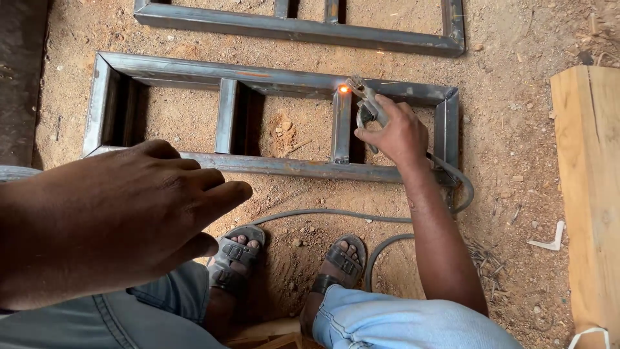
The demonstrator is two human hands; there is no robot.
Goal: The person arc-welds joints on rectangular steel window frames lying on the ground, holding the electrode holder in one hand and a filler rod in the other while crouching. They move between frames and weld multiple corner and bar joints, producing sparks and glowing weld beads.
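Note:
My right hand (pixel 395 132) grips a metal welding electrode holder (pixel 368 106), its tip at a glowing orange spot (pixel 344 88) where an upright bar meets the top rail of a rectangular steel frame (pixel 226 71) lying on sandy ground. My left hand (pixel 123 216) is raised close to the camera, fingers together and flat, holding nothing. A grey cable (pixel 361 216) runs from the holder along the ground past my sandalled feet (pixel 236 255).
A second steel frame (pixel 297 29) lies further away at the top. A pale wooden plank (pixel 591 194) lies at the right edge. A small white angle piece (pixel 552 240) and scattered debris sit on the sand to the right.

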